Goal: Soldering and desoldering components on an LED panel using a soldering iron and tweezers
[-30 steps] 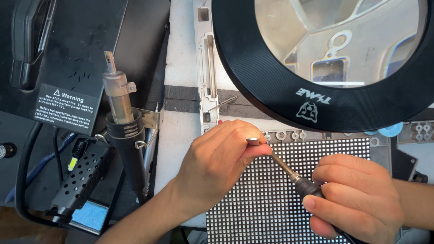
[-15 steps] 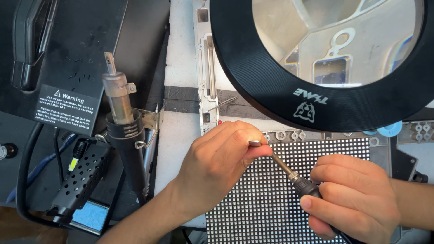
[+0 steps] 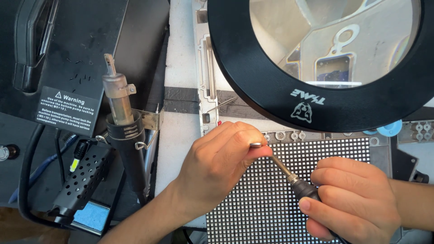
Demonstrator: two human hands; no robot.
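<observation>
My left hand is curled over the upper left part of a black dotted LED panel. Its thumb and fingers pinch a thin metal piece, perhaps tweezers. My right hand grips the black handle of a soldering iron. The iron's metal tip points up and left and meets the fingertips of my left hand above the panel.
A big round magnifier lamp with a black rim hangs over the top right. A hot air gun rests in a metal holder at the left, beside a black station, a perforated black stand and cables.
Both hands and the iron stay in almost the same place; only slight shifts of the fingers show.
</observation>
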